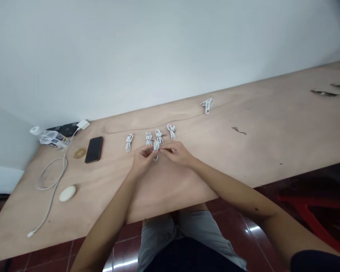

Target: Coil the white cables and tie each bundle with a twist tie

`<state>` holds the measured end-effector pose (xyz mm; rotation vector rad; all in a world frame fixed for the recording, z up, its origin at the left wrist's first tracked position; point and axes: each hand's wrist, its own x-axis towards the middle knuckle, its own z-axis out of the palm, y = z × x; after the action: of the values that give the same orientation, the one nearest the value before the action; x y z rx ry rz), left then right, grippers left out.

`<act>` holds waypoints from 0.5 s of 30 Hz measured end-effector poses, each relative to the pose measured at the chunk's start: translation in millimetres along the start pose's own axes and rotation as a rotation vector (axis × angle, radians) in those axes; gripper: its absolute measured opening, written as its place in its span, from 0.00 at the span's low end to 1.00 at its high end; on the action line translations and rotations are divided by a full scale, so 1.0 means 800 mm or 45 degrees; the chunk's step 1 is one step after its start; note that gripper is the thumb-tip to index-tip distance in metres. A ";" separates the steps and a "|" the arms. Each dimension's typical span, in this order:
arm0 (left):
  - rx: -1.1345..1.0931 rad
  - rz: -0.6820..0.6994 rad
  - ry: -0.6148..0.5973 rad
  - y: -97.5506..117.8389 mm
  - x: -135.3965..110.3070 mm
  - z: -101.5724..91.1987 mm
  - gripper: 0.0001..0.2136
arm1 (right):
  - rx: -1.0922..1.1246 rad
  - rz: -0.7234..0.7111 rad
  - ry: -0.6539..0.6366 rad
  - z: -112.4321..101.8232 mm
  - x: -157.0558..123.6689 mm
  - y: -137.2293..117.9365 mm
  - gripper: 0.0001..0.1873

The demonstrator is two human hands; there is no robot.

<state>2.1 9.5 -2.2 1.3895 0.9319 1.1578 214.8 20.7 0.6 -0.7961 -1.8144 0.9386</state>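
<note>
Both of my hands meet over the table at a coiled white cable (pixel 156 146). My left hand (pixel 142 158) pinches the bundle from its left side. On the other side, the fingertips of my right hand (pixel 178 152) are pressed together at the bundle's middle; whether they grip the cable or a thin tie around it is too small to tell. Just beyond my hands lie several more white cable bundles, among them one (pixel 129 142) at the left and one (pixel 171 131) at the right, bound with dark ties.
Another white cable (pixel 207 105) lies near the wall, and loose dark ties (pixel 239 130) rest to the right. Leftward are a phone (pixel 94 149), a tape roll (pixel 79 153), a plastic bottle (pixel 54 139), a charging cable (pixel 56 184) and a round white object (pixel 67 193). A red chair (pixel 308 215) stands at right.
</note>
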 end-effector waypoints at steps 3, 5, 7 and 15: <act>0.035 0.093 -0.066 0.003 0.002 -0.002 0.14 | 0.542 0.363 -0.007 0.009 0.000 0.002 0.14; 0.054 0.170 -0.074 0.005 0.004 -0.004 0.12 | 0.941 0.624 -0.066 0.013 0.001 0.002 0.13; 0.045 0.220 -0.071 0.007 0.006 -0.005 0.11 | 1.214 0.806 -0.174 0.013 0.002 0.001 0.13; 0.017 0.124 0.036 0.006 0.001 -0.004 0.12 | 0.385 0.352 0.023 0.004 0.000 -0.001 0.19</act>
<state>-1.4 10.5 2.3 1.4460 0.9011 1.2488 211.9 19.8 0.8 -0.8704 -1.5205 1.3429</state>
